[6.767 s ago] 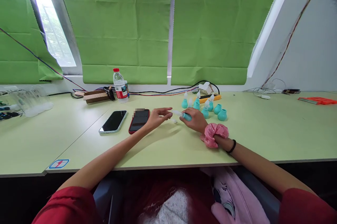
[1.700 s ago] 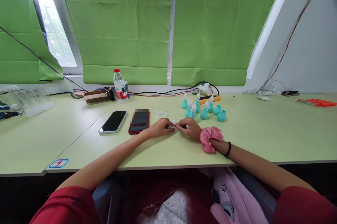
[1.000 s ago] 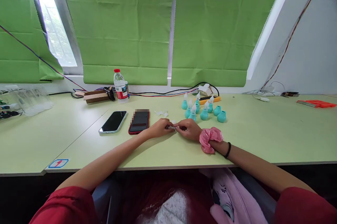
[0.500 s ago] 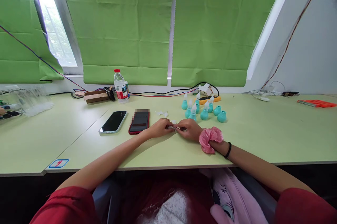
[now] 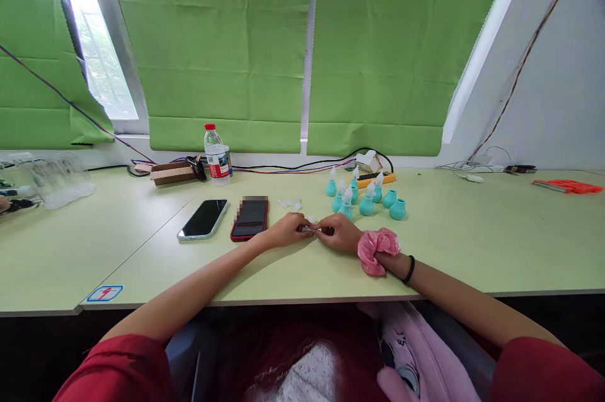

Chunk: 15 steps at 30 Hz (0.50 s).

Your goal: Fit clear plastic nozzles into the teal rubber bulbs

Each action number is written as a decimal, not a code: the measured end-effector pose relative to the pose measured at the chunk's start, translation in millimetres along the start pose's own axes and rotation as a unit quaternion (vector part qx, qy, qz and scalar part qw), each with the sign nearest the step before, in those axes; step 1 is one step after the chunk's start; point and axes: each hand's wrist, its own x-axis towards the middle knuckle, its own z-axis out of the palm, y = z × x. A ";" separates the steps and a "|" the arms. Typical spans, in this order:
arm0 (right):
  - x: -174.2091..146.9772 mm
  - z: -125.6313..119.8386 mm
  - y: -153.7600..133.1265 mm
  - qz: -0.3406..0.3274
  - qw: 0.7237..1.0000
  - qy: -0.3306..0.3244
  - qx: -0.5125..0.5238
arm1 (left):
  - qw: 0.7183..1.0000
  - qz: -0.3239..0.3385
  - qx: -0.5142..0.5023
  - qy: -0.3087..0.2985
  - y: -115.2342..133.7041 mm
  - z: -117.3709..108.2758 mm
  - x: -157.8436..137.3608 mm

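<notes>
My left hand [image 5: 289, 229] and my right hand [image 5: 341, 232] meet over the table, fingertips pinched close together. Between them is a tiny pale piece [image 5: 312, 229], too small to name and mostly covered by the fingers. Small translucent white pieces [image 5: 290, 204] lie just beyond my left hand. Past my right hand stand several turquoise bulb-shaped holders topped with white flame-shaped tips [image 5: 367, 200]. Two turquoise holders without tips [image 5: 397, 209] sit at the right end of this group.
Left of my hands lie a red-cased phone [image 5: 249, 219] and a pale-cased phone [image 5: 203, 220]. Behind them are a plastic bottle [image 5: 218, 159] and a cardboard box [image 5: 172, 173]. A yellow-orange tool [image 5: 378, 179] rests behind the holders. An orange-handled tool [image 5: 573, 186] is far right.
Both hands stay in the same place, with only a slight shift of the fingers around the small piece. Nothing else has visibly moved.
</notes>
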 end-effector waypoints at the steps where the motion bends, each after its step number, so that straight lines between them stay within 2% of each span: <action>1: -0.1 0.1 -0.3 0.001 1.000 0.002 0.004 | 1.000 0.001 -0.001 0.002 -0.2 0.1 0.0; 7: 0.3 0.9 -1.2 0.017 1.000 0.005 0.014 | 1.000 0.009 -0.006 0.003 -1.7 1.2 0.1; 15: 0.8 3.6 0.1 0.002 1.000 0.013 0.000 | 1.000 0.008 0.001 -0.004 0.7 -1.3 -0.9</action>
